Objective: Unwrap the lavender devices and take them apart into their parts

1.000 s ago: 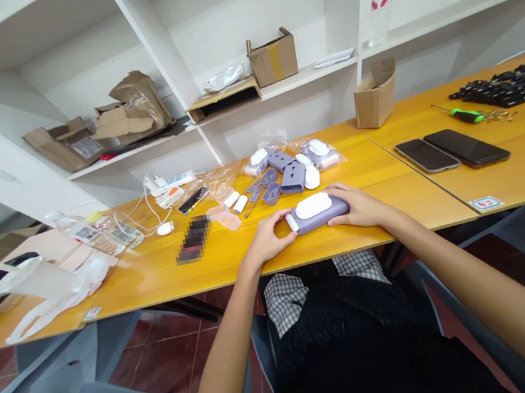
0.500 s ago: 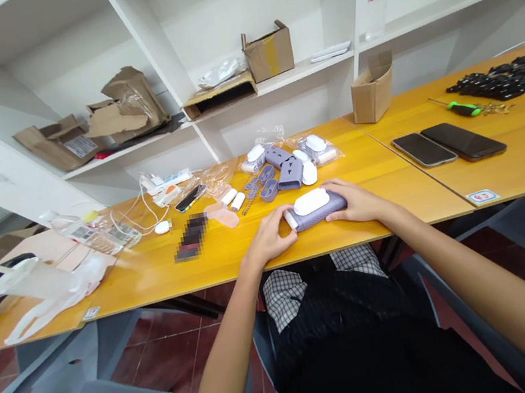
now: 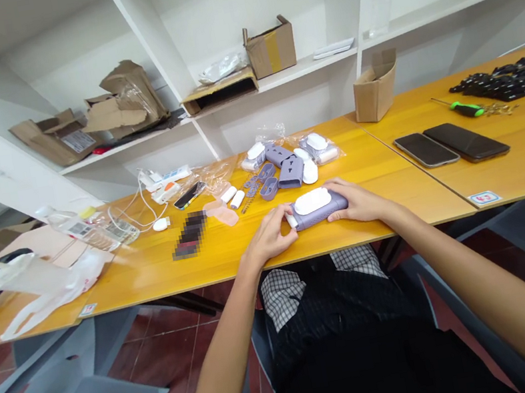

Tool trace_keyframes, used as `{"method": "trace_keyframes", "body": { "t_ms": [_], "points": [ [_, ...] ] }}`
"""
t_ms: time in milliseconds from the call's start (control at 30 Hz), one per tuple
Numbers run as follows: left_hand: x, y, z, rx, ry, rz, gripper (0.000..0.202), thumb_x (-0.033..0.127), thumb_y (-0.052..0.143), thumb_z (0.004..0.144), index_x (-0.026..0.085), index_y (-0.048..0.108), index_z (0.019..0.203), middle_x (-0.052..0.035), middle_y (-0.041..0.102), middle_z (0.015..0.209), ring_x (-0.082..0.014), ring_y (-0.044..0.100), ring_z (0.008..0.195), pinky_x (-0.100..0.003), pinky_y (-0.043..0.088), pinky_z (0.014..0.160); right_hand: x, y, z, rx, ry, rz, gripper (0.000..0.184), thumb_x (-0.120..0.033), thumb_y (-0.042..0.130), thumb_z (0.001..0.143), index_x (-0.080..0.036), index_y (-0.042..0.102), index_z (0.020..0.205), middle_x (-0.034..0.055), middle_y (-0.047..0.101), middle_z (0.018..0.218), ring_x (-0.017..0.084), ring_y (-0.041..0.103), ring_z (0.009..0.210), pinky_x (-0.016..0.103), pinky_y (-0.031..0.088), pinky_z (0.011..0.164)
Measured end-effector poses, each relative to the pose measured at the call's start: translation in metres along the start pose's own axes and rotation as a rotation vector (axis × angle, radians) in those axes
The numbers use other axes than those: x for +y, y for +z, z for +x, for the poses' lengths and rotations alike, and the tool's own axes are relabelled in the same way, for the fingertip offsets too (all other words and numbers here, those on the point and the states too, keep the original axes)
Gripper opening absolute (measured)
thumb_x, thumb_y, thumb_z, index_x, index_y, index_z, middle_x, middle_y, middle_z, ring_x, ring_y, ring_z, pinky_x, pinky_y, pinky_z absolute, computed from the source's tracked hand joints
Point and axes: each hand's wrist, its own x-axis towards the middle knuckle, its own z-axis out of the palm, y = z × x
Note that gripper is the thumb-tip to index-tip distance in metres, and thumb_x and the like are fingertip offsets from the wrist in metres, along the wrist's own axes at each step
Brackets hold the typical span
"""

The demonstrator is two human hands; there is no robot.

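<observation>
A lilac plastic casing [image 3: 318, 211] with a white oval cover [image 3: 312, 201] on top lies on the yellow wooden table [image 3: 194, 269], close to its front edge. My left hand [image 3: 269, 236] grips the casing's left end, with the fingers over a small white end piece [image 3: 290, 220]. My right hand [image 3: 358, 202] wraps the right end. Both hands rest at the table edge, and the casing's underside is hidden.
Behind the hands lie lilac casing parts [image 3: 291, 172], white pieces and plastic bags. Further right are several phones [image 3: 466, 141], a green-handled screwdriver [image 3: 468, 110] and black parts [image 3: 506, 80]. Cables and a pixelated object [image 3: 189, 235] lie left. Shelves hold cardboard boxes.
My view has tilted slightly, so the table sits higher in the frame. Both hands still hold the casing, and the left fingers now cover more of the white end piece.
</observation>
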Motion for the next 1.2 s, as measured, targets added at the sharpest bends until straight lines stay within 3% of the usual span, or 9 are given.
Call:
{"method": "trace_keyframes", "body": {
  "t_ms": [367, 600, 900, 1067, 1200],
  "points": [
    [0.000, -0.003, 0.003, -0.026, 0.042, 0.026, 0.039, 0.017, 0.064, 0.084, 0.028, 0.059, 0.121, -0.0082, 0.062, 0.151, -0.0305, 0.057, 0.144, -0.049, 0.044, 0.123, 0.000, -0.005, -0.002, -0.032, -0.007, 0.035, 0.073, -0.060, 0.079, 0.087, -0.031, 0.055, 0.150, 0.0139, 0.057, 0.151, 0.040, 0.059, 0.137, 0.062, 0.045, 0.118],
    [-0.017, 0.001, 0.005, -0.021, 0.032, -0.212, 0.065, 0.029, 0.079, 0.081, 0.024, 0.056, 0.141, -0.0109, 0.068, 0.142, -0.0272, 0.069, 0.126, -0.045, 0.055, 0.113, 0.004, -0.007, -0.002, -0.029, -0.025, 0.136, 0.075, -0.058, 0.084, 0.083, -0.030, 0.059, 0.149, 0.0122, 0.058, 0.153, 0.038, 0.057, 0.142, 0.060, 0.043, 0.122],
    [-0.016, -0.005, 0.007, -0.090, 0.017, -0.090, 0.083, 0.048, 0.091, 0.076, 0.029, 0.060, 0.151, -0.0088, 0.064, 0.155, -0.0344, 0.060, 0.143, -0.053, 0.042, 0.125, 0.012, -0.007, -0.001, -0.061, -0.056, 0.196, 0.081, -0.060, 0.087, 0.079, -0.028, 0.061, 0.149, 0.0137, 0.054, 0.158, 0.038, 0.055, 0.144, 0.059, 0.041, 0.125],
    [-0.016, -0.004, 0.010, -0.092, 0.032, -0.119, 0.082, 0.040, 0.090, 0.076, 0.028, 0.061, 0.151, -0.0088, 0.064, 0.154, -0.0333, 0.062, 0.140, -0.051, 0.044, 0.123, 0.013, -0.005, -0.001, -0.047, -0.065, 0.179, 0.081, -0.059, 0.087, 0.080, -0.031, 0.060, 0.150, 0.0117, 0.055, 0.157, 0.037, 0.056, 0.144, 0.059, 0.042, 0.124],
    [-0.013, -0.003, 0.012, -0.084, 0.005, -0.104, 0.081, 0.032, 0.088, 0.071, 0.023, 0.064, 0.147, -0.0099, 0.073, 0.138, -0.0308, 0.071, 0.118, -0.047, 0.055, 0.108, 0.013, -0.005, -0.001, -0.049, -0.062, 0.170, 0.082, -0.060, 0.087, 0.079, -0.031, 0.060, 0.151, 0.0120, 0.056, 0.155, 0.038, 0.057, 0.142, 0.059, 0.043, 0.122]
  ]
}}
